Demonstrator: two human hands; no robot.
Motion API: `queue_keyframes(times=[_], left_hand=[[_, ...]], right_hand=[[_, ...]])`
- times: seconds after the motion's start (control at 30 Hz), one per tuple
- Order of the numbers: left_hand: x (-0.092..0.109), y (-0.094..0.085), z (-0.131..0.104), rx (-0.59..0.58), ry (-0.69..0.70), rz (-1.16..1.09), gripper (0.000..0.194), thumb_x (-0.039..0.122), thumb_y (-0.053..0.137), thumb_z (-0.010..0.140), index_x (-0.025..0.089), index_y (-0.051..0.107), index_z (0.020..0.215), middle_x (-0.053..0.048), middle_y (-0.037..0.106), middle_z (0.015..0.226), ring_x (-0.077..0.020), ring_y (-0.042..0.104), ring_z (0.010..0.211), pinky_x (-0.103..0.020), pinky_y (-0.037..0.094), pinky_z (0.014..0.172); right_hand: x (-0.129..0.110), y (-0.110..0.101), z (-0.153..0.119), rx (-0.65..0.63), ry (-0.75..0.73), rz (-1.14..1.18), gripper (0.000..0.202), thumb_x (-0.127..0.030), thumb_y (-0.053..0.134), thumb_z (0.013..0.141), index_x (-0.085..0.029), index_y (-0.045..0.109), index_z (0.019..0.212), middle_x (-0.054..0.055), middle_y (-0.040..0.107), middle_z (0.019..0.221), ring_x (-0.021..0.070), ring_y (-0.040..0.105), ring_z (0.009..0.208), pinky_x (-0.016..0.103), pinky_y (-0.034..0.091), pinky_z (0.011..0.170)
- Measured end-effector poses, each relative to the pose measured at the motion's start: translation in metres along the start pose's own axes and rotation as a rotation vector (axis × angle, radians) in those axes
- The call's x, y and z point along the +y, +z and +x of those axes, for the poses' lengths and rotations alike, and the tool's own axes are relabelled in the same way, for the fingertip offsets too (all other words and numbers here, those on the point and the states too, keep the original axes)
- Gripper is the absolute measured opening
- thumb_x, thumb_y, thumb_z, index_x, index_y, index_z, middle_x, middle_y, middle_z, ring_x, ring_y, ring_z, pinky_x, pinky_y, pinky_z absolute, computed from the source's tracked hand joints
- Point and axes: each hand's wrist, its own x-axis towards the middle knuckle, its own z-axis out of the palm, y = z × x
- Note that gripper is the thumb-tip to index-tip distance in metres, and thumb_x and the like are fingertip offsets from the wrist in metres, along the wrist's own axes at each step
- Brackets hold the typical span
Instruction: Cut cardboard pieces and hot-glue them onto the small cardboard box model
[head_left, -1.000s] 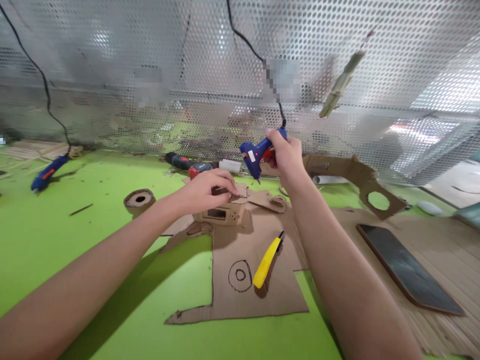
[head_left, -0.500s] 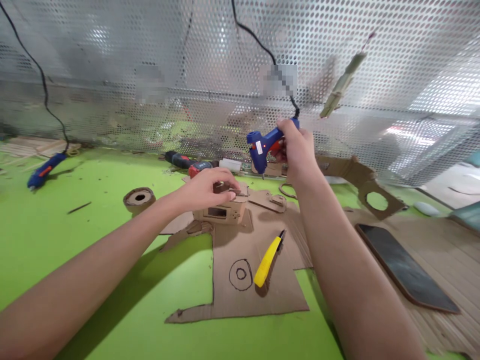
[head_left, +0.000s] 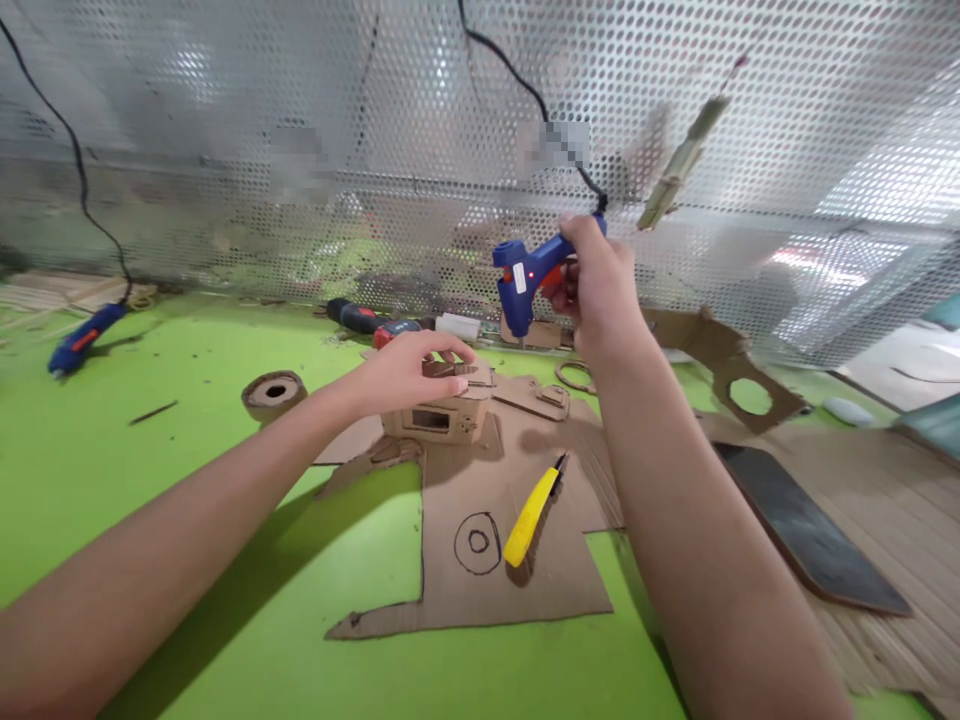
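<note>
My right hand is wrapped round the handle of a blue glue gun, raised with its nozzle pointing down. Left of it and lower, my left hand rests on top of a small cardboard box with a window cut in its front, thumb and fingers curved over the top. The box stands on a flat cardboard sheet marked with two drawn rings. A yellow cutter lies on that sheet. Behind the sheet's middle is a cardboard strip.
A cardboard roll and another blue glue gun lie at the left. A drill is behind the box. To the right are a dark phone-like slab and cut cardboard. Perforated metal stands at the back.
My right hand has lifted the glue gun slightly. My left hand stays on the box, its fingers a little differently spread. The whole view has shifted slightly.
</note>
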Motion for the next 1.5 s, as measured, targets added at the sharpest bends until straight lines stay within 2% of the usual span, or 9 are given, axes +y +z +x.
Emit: queue_keyframes(times=[0.3, 0.5, 0.63, 0.83, 1.0, 1.13, 1.33, 1.43, 1.5], left_hand=[[-0.006, 0.002, 0.003, 0.037, -0.044, -0.147, 0.029, 0.030, 0.079, 0.084, 0.020, 0.081, 0.111, -0.007, 0.082, 0.117, -0.0240, 0.076, 0.107, -0.038, 0.061, 0.093], [-0.006, 0.002, 0.003, 0.062, -0.061, -0.184, 0.032, 0.031, 0.081, 0.084, 0.019, 0.079, 0.114, -0.009, 0.082, 0.116, -0.0232, 0.077, 0.104, -0.036, 0.062, 0.089], [-0.011, 0.003, 0.005, 0.103, -0.085, -0.250, 0.035, 0.032, 0.082, 0.083, 0.018, 0.078, 0.115, -0.010, 0.083, 0.112, -0.0212, 0.076, 0.095, -0.034, 0.062, 0.081], [-0.022, 0.004, 0.009, 0.177, -0.124, -0.412, 0.036, 0.040, 0.086, 0.082, 0.017, 0.080, 0.110, -0.011, 0.083, 0.110, -0.0215, 0.076, 0.095, -0.037, 0.060, 0.088], [-0.022, 0.001, 0.011, 0.194, -0.182, -0.498, 0.044, 0.046, 0.088, 0.080, 0.018, 0.081, 0.113, -0.010, 0.083, 0.106, -0.0227, 0.075, 0.093, -0.038, 0.058, 0.087], [-0.020, 0.000, 0.011, 0.215, -0.202, -0.539, 0.045, 0.045, 0.088, 0.079, 0.017, 0.081, 0.113, -0.011, 0.082, 0.110, -0.0233, 0.074, 0.100, -0.037, 0.056, 0.091], [-0.022, 0.001, 0.013, 0.248, -0.217, -0.545, 0.041, 0.042, 0.087, 0.080, 0.017, 0.082, 0.111, -0.011, 0.081, 0.109, -0.0220, 0.072, 0.099, -0.035, 0.054, 0.091], [-0.023, 0.001, 0.013, 0.272, -0.228, -0.540, 0.038, 0.042, 0.085, 0.083, 0.017, 0.082, 0.112, -0.010, 0.081, 0.109, -0.0192, 0.070, 0.094, -0.031, 0.052, 0.086], [-0.023, 0.001, 0.012, 0.264, -0.212, -0.475, 0.036, 0.045, 0.081, 0.087, 0.018, 0.082, 0.111, -0.007, 0.079, 0.100, -0.0157, 0.065, 0.081, -0.028, 0.048, 0.074]], right_hand=[[-0.006, 0.001, -0.006, -0.037, 0.027, 0.097, 0.041, -0.030, 0.062, 0.104, -0.023, 0.047, 0.066, -0.003, 0.049, 0.050, 0.0092, 0.047, 0.040, 0.023, 0.027, 0.038], [-0.007, 0.005, -0.010, -0.076, 0.064, 0.149, 0.040, -0.032, 0.058, 0.106, -0.023, 0.048, 0.068, -0.002, 0.053, 0.053, 0.0089, 0.047, 0.041, 0.021, 0.027, 0.037], [-0.004, 0.006, -0.009, -0.080, 0.089, 0.181, 0.042, -0.034, 0.061, 0.105, -0.024, 0.046, 0.067, -0.004, 0.048, 0.051, 0.0087, 0.046, 0.041, 0.021, 0.028, 0.037], [0.008, 0.012, -0.007, -0.107, 0.162, 0.256, 0.044, -0.043, 0.067, 0.101, -0.025, 0.047, 0.067, -0.004, 0.052, 0.051, 0.0087, 0.045, 0.041, 0.020, 0.030, 0.034], [0.016, 0.015, -0.010, -0.221, 0.242, 0.345, 0.040, -0.046, 0.064, 0.101, -0.025, 0.050, 0.070, -0.003, 0.056, 0.053, 0.0081, 0.043, 0.038, 0.020, 0.028, 0.032], [0.021, 0.014, -0.009, -0.297, 0.238, 0.354, 0.046, -0.048, 0.060, 0.103, -0.024, 0.049, 0.065, -0.003, 0.053, 0.049, 0.0069, 0.039, 0.036, 0.019, 0.027, 0.032], [0.028, 0.016, -0.006, -0.288, 0.210, 0.302, 0.050, -0.051, 0.068, 0.098, -0.022, 0.050, 0.061, -0.002, 0.055, 0.051, 0.0058, 0.042, 0.037, 0.017, 0.028, 0.032], [0.031, 0.018, -0.006, -0.292, 0.207, 0.280, 0.052, -0.054, 0.070, 0.096, -0.022, 0.051, 0.060, -0.001, 0.055, 0.049, 0.0059, 0.041, 0.036, 0.017, 0.028, 0.032], [0.031, 0.017, -0.006, -0.290, 0.207, 0.288, 0.052, -0.052, 0.069, 0.097, -0.022, 0.051, 0.059, -0.001, 0.055, 0.048, 0.0059, 0.040, 0.036, 0.017, 0.028, 0.032]])
